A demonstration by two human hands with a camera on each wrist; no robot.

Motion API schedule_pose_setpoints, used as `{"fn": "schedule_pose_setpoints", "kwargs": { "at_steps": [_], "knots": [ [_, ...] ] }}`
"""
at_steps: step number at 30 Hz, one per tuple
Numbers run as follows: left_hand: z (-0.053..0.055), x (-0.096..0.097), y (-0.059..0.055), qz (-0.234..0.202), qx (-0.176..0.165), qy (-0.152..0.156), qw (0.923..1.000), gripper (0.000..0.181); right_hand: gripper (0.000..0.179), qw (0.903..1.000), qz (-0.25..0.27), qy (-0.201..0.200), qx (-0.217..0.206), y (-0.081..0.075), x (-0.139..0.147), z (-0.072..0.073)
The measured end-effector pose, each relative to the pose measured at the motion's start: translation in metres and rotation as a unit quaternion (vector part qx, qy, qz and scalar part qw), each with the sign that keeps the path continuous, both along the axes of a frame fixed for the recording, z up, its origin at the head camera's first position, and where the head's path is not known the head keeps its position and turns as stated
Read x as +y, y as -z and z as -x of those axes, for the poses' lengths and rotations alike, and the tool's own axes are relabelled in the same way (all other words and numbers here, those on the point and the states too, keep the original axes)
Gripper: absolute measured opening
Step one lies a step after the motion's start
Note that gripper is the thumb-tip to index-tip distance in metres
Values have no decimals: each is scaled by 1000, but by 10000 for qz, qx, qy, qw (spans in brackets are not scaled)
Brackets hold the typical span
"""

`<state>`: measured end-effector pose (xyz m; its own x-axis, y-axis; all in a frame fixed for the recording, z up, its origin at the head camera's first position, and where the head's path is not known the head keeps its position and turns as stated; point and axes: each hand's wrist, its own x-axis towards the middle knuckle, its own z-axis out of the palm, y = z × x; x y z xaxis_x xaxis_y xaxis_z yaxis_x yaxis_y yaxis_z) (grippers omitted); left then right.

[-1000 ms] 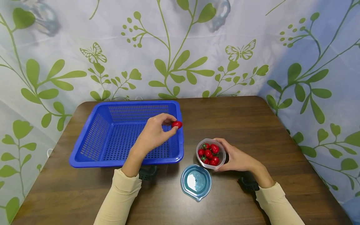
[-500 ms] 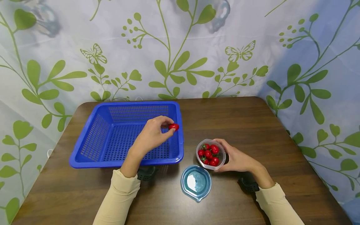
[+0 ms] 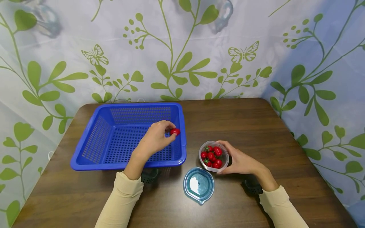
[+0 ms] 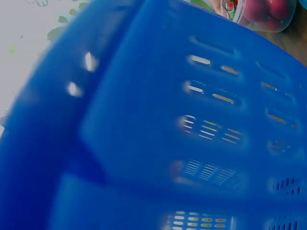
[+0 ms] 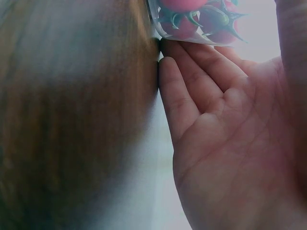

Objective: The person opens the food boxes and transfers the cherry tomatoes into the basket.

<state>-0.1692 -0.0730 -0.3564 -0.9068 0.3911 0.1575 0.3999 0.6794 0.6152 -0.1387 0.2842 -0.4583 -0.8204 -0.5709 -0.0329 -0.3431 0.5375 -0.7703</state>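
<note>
Red and glossy, a tomato (image 3: 175, 131) is pinched by the fingers of the left hand (image 3: 156, 136) near the right wall of a blue basket (image 3: 99, 166). A clear tub (image 3: 214, 169) of more tomatoes (image 3: 211, 156) is gripped at its side by the right hand (image 3: 240, 161); a teal lid (image 3: 198, 186) is set nearby on the tabletop (image 3: 228, 120).

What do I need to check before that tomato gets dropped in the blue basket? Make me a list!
1. Left hand pinching the red tomato: ok.
2. Tomato inside the rim of the blue basket, seen from the head view: ok.
3. Tomato low enough for a soft landing: cannot tell, its height isn't clear.
4. Right hand holding the clear tub: ok.
5. Tub upright: ok.
6. Lid off the tub: ok, it's on the table.
</note>
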Motion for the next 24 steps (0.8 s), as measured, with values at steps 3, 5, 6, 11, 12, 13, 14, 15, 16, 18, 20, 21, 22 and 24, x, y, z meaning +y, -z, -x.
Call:
{"fn": "schedule_pose_setpoints", "kwargs": {
  "at_steps": [3, 5, 6, 11, 12, 13, 14, 15, 16, 18, 20, 21, 22, 24],
  "knots": [
    [0, 0, 1, 77, -20, 8, 10000, 25, 104, 10000, 6, -7, 9, 0, 0, 0],
    [0, -1, 1, 109, -43, 0, 9999, 24, 105, 10000, 10, -5, 11, 0, 0, 0],
    [0, -1, 2, 153, -56, -6, 9999, 22, 105, 10000, 1, -1, 14, 0, 0, 0],
    [0, -2, 2, 454, -126, -46, 9989, 16, 105, 10000, -40, 17, 6, -1, 0, -1],
    [0, -3, 2, 506, -138, -44, 9986, 15, 105, 10000, -44, 18, 5, -1, 0, -1],
    [0, -3, 2, 526, -149, -44, 9985, 15, 105, 10000, -41, 17, 6, -1, 0, -1],
    [0, -3, 2, 532, -164, -41, 9984, 16, 105, 10000, -36, 16, 9, 0, 0, -1],
    [1, -3, 3, 538, -162, -31, 9984, 16, 105, 10000, -35, 14, 13, 0, 0, 0],
    [1, -3, 3, 523, -163, -23, 9985, 17, 105, 10000, -34, 11, 19, 0, 0, 0],
    [1, -3, 4, 509, -162, -33, 9986, 19, 105, 10000, -39, 10, 32, 0, 1, 0],
    [1, -3, 4, 502, -166, -48, 9986, 21, 105, 10000, -41, 6, 38, 0, 1, 0],
    [1, -3, 4, 502, -171, -58, 9986, 22, 105, 10000, -40, 6, 32, 0, 1, 0],
    [1, -3, 4, 506, -184, -75, 9985, 24, 105, 10000, -40, 8, 26, 0, 1, 0],
    [0, -3, 4, 508, -179, -82, 9985, 24, 105, 10000, -43, 10, 16, 0, 1, 0]
  ]
}}
